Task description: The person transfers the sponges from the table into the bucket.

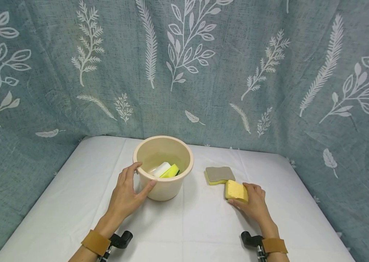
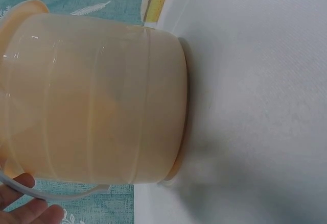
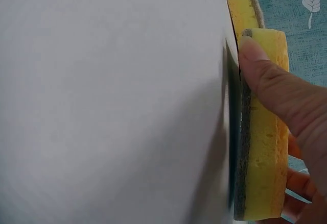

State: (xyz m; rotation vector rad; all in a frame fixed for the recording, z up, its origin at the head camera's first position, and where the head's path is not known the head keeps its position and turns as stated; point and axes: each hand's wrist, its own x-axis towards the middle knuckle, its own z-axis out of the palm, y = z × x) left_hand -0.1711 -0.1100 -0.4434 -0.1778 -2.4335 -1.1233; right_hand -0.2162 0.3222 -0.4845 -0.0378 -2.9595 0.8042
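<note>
A cream bucket (image 1: 166, 189) stands upright on the white-covered table. My left hand (image 1: 126, 191) holds it at the near left, fingertips at the rim and thumb against the outer wall. In the left wrist view, the fingers (image 2: 28, 211) lie by the bucket's pale handle (image 2: 76, 196). Inside the bucket are a white block (image 1: 161, 169) and a bright yellow-green sponge (image 1: 171, 171). My right hand (image 1: 253, 203) pinches a yellow sponge (image 1: 236, 190), its grey scouring side down, close over the table. A second sponge (image 1: 219, 174) lies just behind it, grey side up.
The white cloth (image 1: 204, 225) covers the table. Blue-green curtains (image 1: 223, 72) with white leaf prints stand along its back and sides. Each wrist wears a brown strap (image 1: 96, 242) with a black camera mount (image 1: 251, 239).
</note>
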